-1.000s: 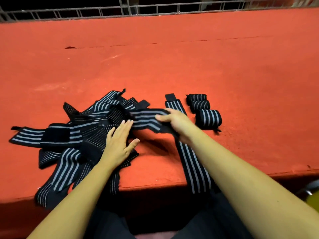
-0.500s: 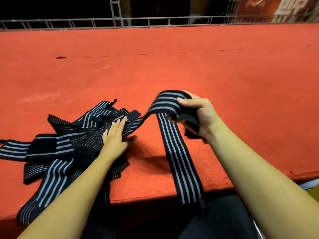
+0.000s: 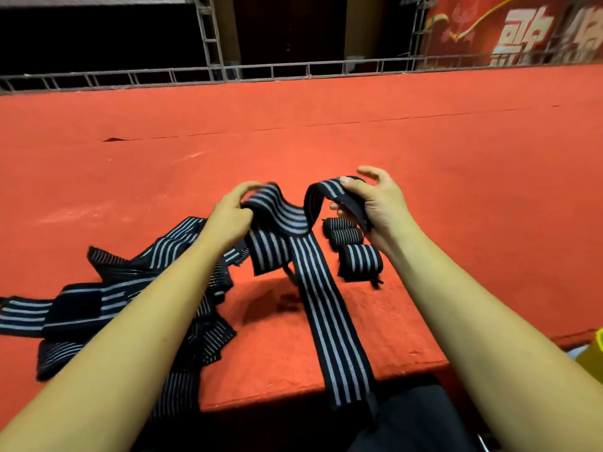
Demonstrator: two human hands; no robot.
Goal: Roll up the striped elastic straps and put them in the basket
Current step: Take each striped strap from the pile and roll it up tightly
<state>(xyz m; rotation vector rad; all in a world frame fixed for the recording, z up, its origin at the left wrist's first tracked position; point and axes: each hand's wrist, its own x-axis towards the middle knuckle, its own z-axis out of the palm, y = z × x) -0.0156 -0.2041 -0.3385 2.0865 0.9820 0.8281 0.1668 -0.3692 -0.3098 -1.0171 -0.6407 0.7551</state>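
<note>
Risen from the pile (image 3: 130,288), left hand (image 3: 228,216) and right hand (image 3: 375,207) pinch the strap (image 3: 326,321) above open carpet (image 3: 456,151).

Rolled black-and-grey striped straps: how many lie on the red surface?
3, lined up by the right hand: far roll, middle roll, nearest roll. The hand may hide another.

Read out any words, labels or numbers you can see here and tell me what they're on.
On the red banner: large white characters, the first possibly "歌", the second cut off by the picture's edge; neither surely readable.
On the striped straps: no label or text shows.
</note>
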